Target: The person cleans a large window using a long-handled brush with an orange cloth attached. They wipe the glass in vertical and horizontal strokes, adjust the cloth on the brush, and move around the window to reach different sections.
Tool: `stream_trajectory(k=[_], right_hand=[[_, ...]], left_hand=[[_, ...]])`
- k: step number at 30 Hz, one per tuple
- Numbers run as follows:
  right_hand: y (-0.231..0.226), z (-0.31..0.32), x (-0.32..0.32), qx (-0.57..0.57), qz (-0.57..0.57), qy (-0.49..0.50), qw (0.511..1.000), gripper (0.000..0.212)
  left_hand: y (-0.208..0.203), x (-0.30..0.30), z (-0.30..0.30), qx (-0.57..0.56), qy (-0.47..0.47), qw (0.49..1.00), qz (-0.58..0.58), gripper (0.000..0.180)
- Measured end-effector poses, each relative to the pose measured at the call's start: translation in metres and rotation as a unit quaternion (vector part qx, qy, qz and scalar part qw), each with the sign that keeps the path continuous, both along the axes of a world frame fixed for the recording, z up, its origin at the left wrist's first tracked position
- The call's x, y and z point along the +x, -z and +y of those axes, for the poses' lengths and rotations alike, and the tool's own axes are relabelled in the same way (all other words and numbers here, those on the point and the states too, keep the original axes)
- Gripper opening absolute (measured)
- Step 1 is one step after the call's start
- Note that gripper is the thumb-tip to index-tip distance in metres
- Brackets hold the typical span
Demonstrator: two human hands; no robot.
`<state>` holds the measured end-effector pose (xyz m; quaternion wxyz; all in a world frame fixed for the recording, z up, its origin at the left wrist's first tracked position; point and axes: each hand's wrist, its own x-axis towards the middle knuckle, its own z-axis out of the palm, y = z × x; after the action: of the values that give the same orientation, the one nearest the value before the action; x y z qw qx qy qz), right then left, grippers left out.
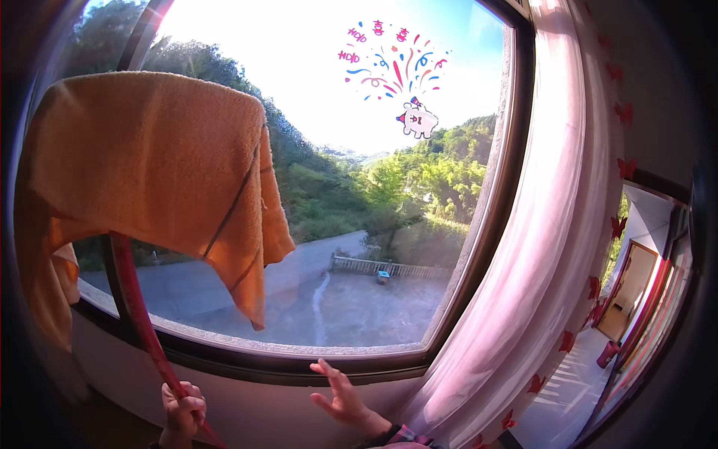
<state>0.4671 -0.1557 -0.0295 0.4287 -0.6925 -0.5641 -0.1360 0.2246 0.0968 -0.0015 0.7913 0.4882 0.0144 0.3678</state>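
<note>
My left hand (182, 411) is wrapped round a long red pole (140, 308) near the lower edge. An orange towel (153, 153) is draped over the pole's top end and hides whatever is fixed there. The towel hangs in front of the left part of the window pane (321, 217), its corners dangling on both sides. I cannot tell whether the cloth touches the glass. To the right of the pole, below the window frame (299, 370), my right hand (345, 402) is raised with its fingers apart and holds nothing.
A sheer pink curtain (523, 247) hangs along the window's right side, with red butterfly decorations (566, 342) beside it. A colourful cartoon sticker (417, 120) is on the upper glass. At far right, a doorway (636, 288) shows a pale floor.
</note>
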Motion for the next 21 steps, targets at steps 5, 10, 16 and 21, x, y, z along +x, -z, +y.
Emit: stream_trajectory(k=[5,10,16,21], right_hand=[[0.031,0.037,-0.084,-0.010,0.031,-0.150,0.988,0.071],[0.060,0.030,-0.095,0.011,0.165,-0.116,0.979,0.067],[0.076,0.019,-0.085,0.102,0.299,-0.043,0.948,0.063],[0.084,0.011,-0.078,0.178,0.376,-0.017,0.909,0.062]], left_hand=[[-0.053,0.066,-0.047,-0.005,0.119,0.993,-0.012,0.022],[-0.093,0.111,-0.090,0.030,0.212,0.977,-0.018,0.021],[-0.140,0.153,-0.128,0.038,0.281,0.959,-0.003,0.019],[-0.176,0.182,-0.155,0.093,0.294,0.951,0.005,0.025]])
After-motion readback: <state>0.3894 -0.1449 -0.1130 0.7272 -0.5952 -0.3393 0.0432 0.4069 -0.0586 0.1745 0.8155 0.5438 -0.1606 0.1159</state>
